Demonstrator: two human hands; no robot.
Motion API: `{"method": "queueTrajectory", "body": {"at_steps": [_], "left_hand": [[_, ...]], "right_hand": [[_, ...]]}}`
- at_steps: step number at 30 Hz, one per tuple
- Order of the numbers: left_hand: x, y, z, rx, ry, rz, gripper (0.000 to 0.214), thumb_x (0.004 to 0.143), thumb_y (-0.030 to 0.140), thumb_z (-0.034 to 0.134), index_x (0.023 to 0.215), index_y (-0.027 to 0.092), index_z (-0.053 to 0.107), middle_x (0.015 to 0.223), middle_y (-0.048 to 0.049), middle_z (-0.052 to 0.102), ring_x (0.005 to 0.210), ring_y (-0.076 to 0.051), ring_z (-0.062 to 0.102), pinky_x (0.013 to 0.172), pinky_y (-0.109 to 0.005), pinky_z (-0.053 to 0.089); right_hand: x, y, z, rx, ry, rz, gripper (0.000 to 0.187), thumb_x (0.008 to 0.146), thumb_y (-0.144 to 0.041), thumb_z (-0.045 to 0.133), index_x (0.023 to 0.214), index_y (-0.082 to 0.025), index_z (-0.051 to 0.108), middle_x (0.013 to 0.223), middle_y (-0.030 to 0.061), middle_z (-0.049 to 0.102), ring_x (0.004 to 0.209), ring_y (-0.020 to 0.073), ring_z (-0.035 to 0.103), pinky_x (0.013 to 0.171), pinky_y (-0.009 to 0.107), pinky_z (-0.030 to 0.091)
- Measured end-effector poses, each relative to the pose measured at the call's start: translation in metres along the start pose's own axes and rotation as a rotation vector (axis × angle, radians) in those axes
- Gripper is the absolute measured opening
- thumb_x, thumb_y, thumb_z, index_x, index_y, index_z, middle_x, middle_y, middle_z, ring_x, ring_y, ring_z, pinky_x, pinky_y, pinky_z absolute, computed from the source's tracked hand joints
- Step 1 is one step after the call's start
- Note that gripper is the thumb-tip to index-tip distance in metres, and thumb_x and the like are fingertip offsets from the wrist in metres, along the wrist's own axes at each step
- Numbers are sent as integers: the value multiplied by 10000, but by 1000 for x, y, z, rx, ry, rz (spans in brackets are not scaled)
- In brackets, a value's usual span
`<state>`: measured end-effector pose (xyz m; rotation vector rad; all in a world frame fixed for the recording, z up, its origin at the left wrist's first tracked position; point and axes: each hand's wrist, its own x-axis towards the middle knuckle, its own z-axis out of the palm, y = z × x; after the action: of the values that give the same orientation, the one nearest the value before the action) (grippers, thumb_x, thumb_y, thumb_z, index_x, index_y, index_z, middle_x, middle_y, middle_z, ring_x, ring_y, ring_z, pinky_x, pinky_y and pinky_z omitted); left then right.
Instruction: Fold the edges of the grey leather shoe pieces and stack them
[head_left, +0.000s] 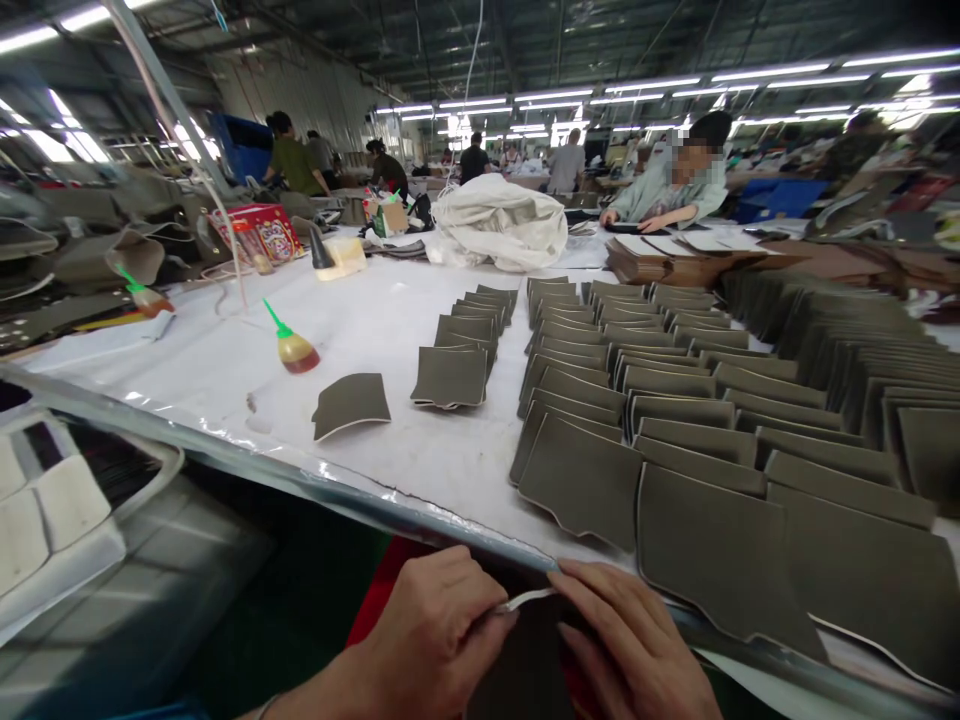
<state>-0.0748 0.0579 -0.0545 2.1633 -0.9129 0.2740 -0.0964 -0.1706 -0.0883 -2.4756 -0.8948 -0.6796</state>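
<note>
At the table's near edge, my left hand (431,635) is closed, thumb and fingers pinching the pale edge of a dark olive panel (529,655). My right hand (634,640) grips the same panel from the other side, fingers bent over its edge. Between the hands the white edge curves upward; the lower part of the panel drops out of frame. Beyond them on the table lie a single curved olive panel (352,402) and a small overlapping stack of panels (450,377). Long rows of overlapping olive panels (581,475) spread out on the right.
A green-tipped glue bottle (295,350) stands on the white tabletop (375,300), with another bottle (146,292) farther left. A white bundle (499,220) lies at the back. A co-worker (675,185) leans over brown stacks (652,258). A pale chair (56,510) is at lower left.
</note>
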Motion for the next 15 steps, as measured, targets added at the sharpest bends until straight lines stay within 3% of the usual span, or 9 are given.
{"method": "queueTrajectory", "body": {"at_steps": [4, 7, 9, 12, 13, 15], "left_hand": [[3, 16, -5, 182, 61, 186, 205, 853, 48, 457, 733, 128, 602, 608, -37, 572, 544, -135, 468, 515, -270, 321], [5, 23, -8, 122, 62, 207, 177, 887, 102, 494, 762, 117, 618, 598, -31, 562, 529, -126, 471, 497, -257, 328], [7, 24, -13, -95, -11, 76, 208, 930, 210, 518, 786, 131, 646, 630, -28, 586, 565, -120, 516, 526, -228, 374], [13, 16, -20, -483, -130, -312, 170, 926, 312, 565, 966, 196, 682, 889, -38, 672, 799, -145, 613, 710, -228, 467], [16, 11, -20, -608, -171, -430, 215, 904, 328, 603, 1085, 224, 657, 1028, -46, 668, 918, -169, 617, 793, -256, 479], [21, 0, -19, -832, -246, -559, 513, 824, 363, 707, 1295, 256, 533, 1254, -67, 591, 1117, -223, 565, 930, -328, 459]], "right_hand": [[22, -13, 1, 143, 45, -21, 263, 980, -173, 447, 1208, -181, 578, 1014, 88, 651, 883, 181, 617, 722, 289, 508], [30, -15, -4, 315, 14, -25, 200, 999, -189, 428, 1102, -210, 597, 914, 49, 653, 784, 160, 610, 669, 283, 493], [31, -11, -10, 398, -18, -24, 174, 1002, -229, 451, 1089, -225, 602, 933, 41, 666, 810, 154, 621, 698, 272, 499], [32, -4, -22, 514, 17, -25, 174, 983, -227, 503, 1121, -247, 608, 1044, 53, 669, 940, 147, 639, 804, 228, 508], [33, -3, -26, 555, 37, -19, 178, 976, -213, 516, 1120, -253, 613, 1077, 56, 664, 972, 144, 642, 836, 214, 503], [37, -3, -31, 646, 56, -4, 176, 966, -199, 534, 1098, -266, 629, 1105, 52, 658, 990, 132, 651, 856, 187, 496]]}}
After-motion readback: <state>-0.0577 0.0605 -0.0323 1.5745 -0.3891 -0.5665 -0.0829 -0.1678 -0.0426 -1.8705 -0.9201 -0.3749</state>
